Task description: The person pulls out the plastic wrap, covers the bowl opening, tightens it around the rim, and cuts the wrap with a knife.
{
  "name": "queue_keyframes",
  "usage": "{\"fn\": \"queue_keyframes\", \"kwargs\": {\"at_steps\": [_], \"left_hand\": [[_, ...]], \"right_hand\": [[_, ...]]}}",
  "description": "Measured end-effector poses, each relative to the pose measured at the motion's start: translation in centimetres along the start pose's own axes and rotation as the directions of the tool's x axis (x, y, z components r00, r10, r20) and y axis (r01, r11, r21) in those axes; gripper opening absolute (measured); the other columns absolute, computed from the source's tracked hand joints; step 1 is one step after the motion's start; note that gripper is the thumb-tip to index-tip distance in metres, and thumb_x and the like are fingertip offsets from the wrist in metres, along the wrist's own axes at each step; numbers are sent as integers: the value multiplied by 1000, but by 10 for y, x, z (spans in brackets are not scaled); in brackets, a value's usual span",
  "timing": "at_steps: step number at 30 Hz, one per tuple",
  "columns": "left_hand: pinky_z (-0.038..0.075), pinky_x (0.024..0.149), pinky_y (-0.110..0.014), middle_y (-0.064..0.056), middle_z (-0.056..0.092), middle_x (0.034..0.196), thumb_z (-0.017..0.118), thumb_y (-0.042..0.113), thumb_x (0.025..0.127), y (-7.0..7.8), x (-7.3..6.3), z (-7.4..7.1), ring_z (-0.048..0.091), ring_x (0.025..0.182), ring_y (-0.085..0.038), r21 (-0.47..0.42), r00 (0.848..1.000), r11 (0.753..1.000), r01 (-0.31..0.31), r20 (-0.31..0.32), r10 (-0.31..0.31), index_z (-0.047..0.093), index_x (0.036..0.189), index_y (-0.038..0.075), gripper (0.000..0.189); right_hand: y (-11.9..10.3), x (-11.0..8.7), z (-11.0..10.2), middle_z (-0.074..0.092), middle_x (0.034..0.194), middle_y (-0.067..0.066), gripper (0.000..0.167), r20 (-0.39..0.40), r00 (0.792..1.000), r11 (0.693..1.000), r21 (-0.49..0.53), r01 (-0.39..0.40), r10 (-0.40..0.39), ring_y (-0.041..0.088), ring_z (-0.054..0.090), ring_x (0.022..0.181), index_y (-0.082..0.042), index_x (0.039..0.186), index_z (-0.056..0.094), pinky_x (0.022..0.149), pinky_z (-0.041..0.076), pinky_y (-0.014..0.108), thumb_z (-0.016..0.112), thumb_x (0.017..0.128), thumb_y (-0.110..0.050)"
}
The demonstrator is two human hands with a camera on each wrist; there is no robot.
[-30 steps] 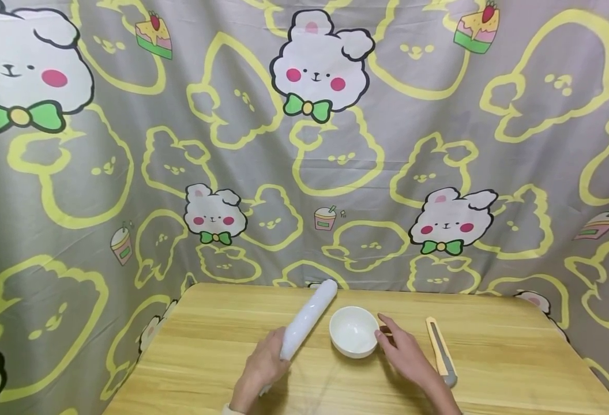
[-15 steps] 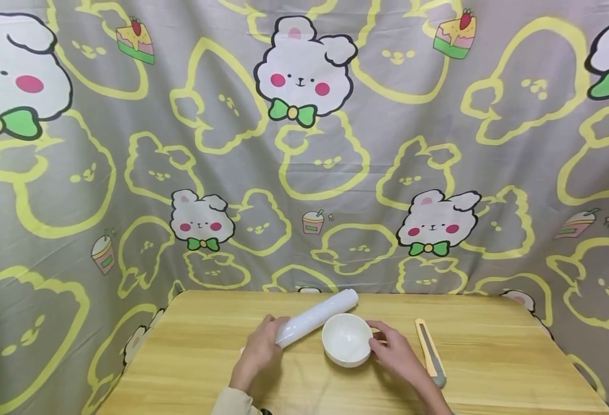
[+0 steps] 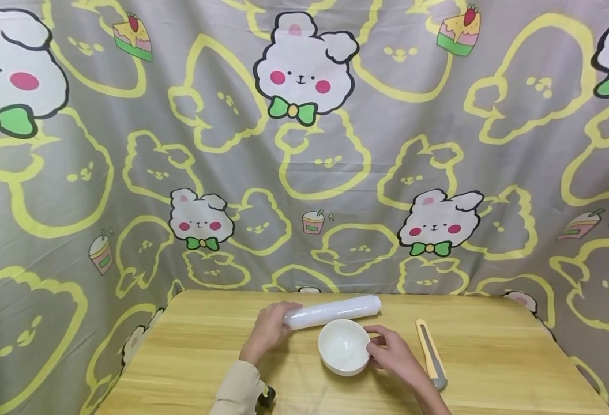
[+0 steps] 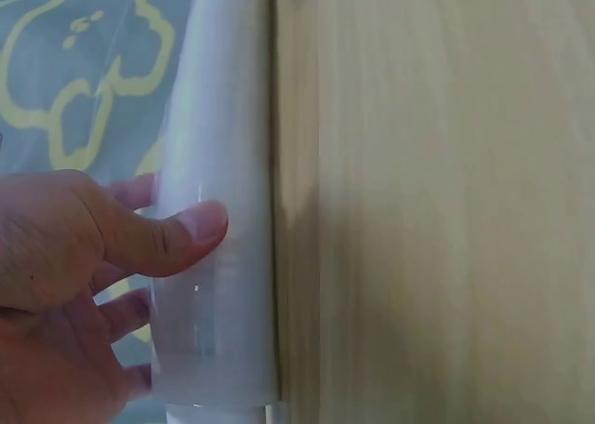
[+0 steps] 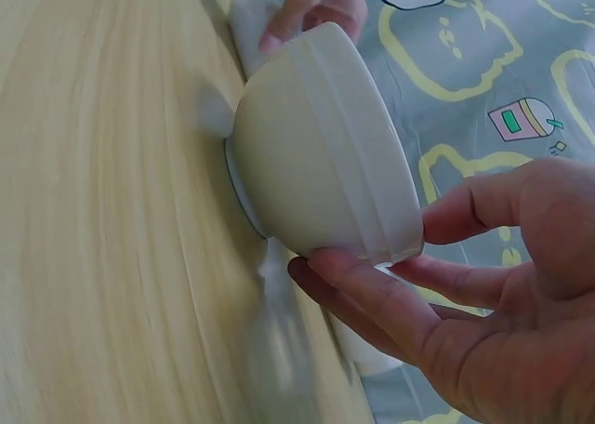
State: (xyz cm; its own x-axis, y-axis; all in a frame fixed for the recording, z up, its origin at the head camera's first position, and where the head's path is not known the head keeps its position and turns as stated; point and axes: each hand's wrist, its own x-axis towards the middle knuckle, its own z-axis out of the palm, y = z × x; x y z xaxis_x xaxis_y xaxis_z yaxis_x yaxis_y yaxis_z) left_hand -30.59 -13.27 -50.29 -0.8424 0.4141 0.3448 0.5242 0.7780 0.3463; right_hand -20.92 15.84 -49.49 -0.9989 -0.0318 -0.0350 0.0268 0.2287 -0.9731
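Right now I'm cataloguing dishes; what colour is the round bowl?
The round, glossy bowl is white, clearest in head view.

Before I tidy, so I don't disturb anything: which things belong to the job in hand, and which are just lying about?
In the job, apparently:
white bowl in the right hand
plastic roll in the left hand

Lying about for now:
utility knife, possibly needed later

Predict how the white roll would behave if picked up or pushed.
If pushed sideways, the white roll would probably roll, given its cylindrical shape. Its glossy surface suggests it may feel slippery. It seems fairly stiff: its length runs straight beyond the left hand gripping near one end.
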Motion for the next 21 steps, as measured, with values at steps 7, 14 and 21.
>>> {"fn": "queue_keyframes", "kwargs": {"at_steps": [7,14,21], "left_hand": [[54,96,-51,-12,73,120,67,-17,66,-6,16,6,67,110,-36,-42,999,998,-44,17,45,74,120,5,58],[51,103,-48,-13,72,123,72,-18,66,0,29,8,65,117,-34,-66,990,994,-92,102,98,73,122,5,61],[49,105,-48,-13,70,127,74,-19,67,2,34,9,64,119,-33,-103,988,993,-60,133,74,72,124,6,63]], "right_hand": [[1,2,7,67,103,18,46,16,1000,1000,-13,3,-3,24,67,89,11,131,58,72,63,38,57,86,3],[3,-1,12,67,100,18,46,8,1000,1000,-6,6,-6,24,67,86,14,129,59,71,63,38,57,85,4],[1,-1,12,67,100,17,46,17,1000,1000,-17,17,-16,23,66,86,16,130,57,70,63,39,57,86,3]]}}
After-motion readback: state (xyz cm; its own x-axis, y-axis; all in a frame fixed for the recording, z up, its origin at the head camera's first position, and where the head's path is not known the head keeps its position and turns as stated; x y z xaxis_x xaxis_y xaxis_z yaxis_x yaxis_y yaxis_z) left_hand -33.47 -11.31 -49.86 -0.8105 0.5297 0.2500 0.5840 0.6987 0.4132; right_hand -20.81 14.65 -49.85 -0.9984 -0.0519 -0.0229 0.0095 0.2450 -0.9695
